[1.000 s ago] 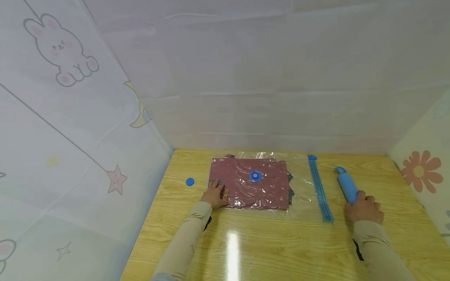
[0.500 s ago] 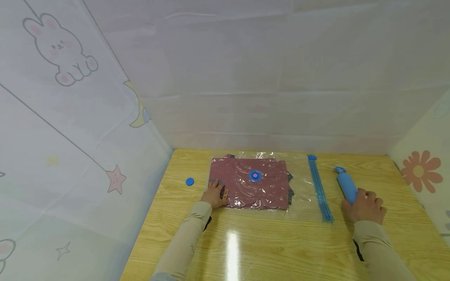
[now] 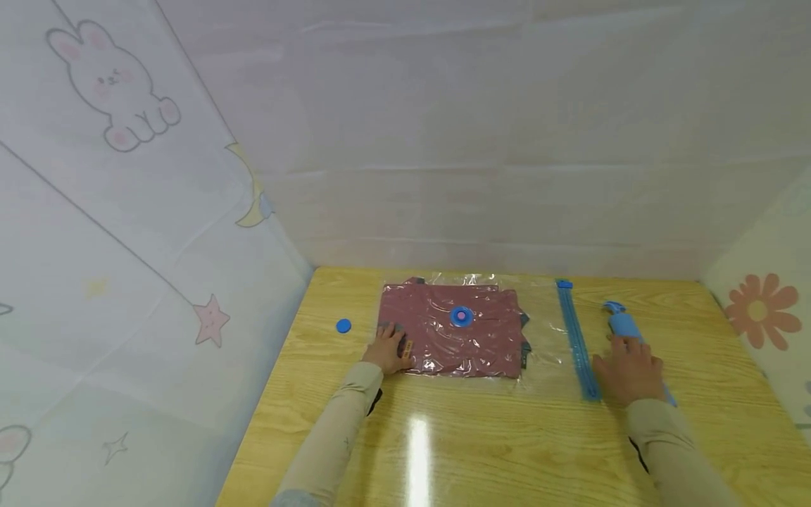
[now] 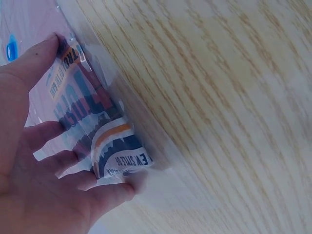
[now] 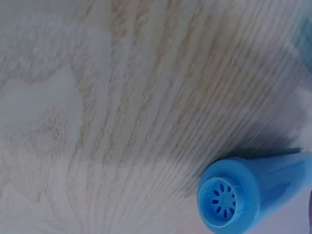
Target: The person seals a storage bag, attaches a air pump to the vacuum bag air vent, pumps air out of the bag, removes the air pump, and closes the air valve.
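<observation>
A clear vacuum storage bag [image 3: 545, 338] lies flat with a folded dusky-red garment [image 3: 443, 338] inside. Its round blue valve [image 3: 461, 316] faces up. My left hand [image 3: 385, 351] rests on the bag's near left corner, fingers spread. Through the plastic beneath that hand, the left wrist view shows printed lettering [image 4: 78, 102]. To the right lies a blue hand pump [image 3: 624, 325]; my right hand [image 3: 630, 370] is over its middle, fingers loosely extended across it. The pump's vented end [image 5: 224, 202] shows in the right wrist view, the fingers mostly out of that view.
A round blue cap [image 3: 343, 325] lies left of the bag. The bag's blue zip strip with slider [image 3: 576, 341] runs along its right side, near the pump. White patterned sheets [image 3: 405, 176] enclose the wooden table [image 3: 494, 443] behind and at both sides.
My right hand has shifted left across the pump from its grip, uncovering the pump's near end. The pump has stayed in about the same place. My left hand has stayed on the bag's corner.
</observation>
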{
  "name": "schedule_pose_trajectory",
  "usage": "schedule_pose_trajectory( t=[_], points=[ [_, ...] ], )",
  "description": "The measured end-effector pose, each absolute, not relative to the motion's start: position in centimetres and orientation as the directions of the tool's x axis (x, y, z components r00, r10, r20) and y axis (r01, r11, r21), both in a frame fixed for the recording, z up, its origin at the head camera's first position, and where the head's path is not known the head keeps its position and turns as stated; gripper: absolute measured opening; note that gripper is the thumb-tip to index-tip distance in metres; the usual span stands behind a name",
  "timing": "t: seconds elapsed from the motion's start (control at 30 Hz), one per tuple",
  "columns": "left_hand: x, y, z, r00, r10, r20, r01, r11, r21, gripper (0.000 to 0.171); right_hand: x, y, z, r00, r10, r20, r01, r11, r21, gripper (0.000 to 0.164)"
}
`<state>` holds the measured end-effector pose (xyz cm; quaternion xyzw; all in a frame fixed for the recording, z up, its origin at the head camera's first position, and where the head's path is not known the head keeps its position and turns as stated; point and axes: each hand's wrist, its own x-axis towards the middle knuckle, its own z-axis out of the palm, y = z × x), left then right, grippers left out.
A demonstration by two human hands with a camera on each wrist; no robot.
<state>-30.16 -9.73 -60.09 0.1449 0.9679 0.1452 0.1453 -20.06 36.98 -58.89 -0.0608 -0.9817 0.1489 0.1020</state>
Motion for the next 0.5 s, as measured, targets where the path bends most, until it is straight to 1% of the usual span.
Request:
schedule_pose_trajectory(
  t=[0.07, 0.1, 0.23, 0.3, 0.33, 0.37, 0.5],
  points=[
    [-30.2, -9.7, -60.1, -0.914, 0.326, -0.242, 0.243, 0.917, 0.317, 0.083, -20.1, 36.6, -59.0, -0.980, 0.102, 0.172, 0.048, 0.955, -0.292, 0.050],
    [-30.7, -9.9, -61.2, -0.914, 0.332, -0.231, 0.254, 0.916, 0.311, 0.086, -20.1, 36.4, -59.2, -0.982, 0.077, 0.170, 0.026, 0.958, -0.286, 0.049],
    [-30.6, -9.9, -61.1, -0.912, 0.325, -0.249, 0.247, 0.921, 0.300, 0.085, -20.3, 35.6, -59.7, -0.983, -0.003, 0.186, -0.049, 0.968, -0.244, 0.050],
    [-30.5, -9.9, -60.9, -0.912, 0.323, -0.251, 0.244, 0.922, 0.300, 0.085, -20.4, 35.0, -60.0, -0.982, -0.024, 0.190, -0.071, 0.966, -0.247, 0.052],
    [-30.1, -9.7, -59.7, -0.911, 0.315, -0.266, 0.231, 0.924, 0.303, 0.083, -20.4, 34.8, -60.2, -0.982, -0.034, 0.188, -0.081, 0.965, -0.248, 0.053],
    [-30.0, -9.7, -59.7, -0.911, 0.315, -0.265, 0.232, 0.925, 0.301, 0.084, -20.4, 34.5, -60.3, -0.983, -0.041, 0.179, -0.087, 0.962, -0.258, 0.054],
    [-29.9, -9.7, -59.6, -0.912, 0.313, -0.266, 0.228, 0.924, 0.307, 0.084, -20.4, 33.5, -60.6, -0.993, -0.066, 0.102, -0.093, 0.950, -0.297, 0.060]
  ],
)
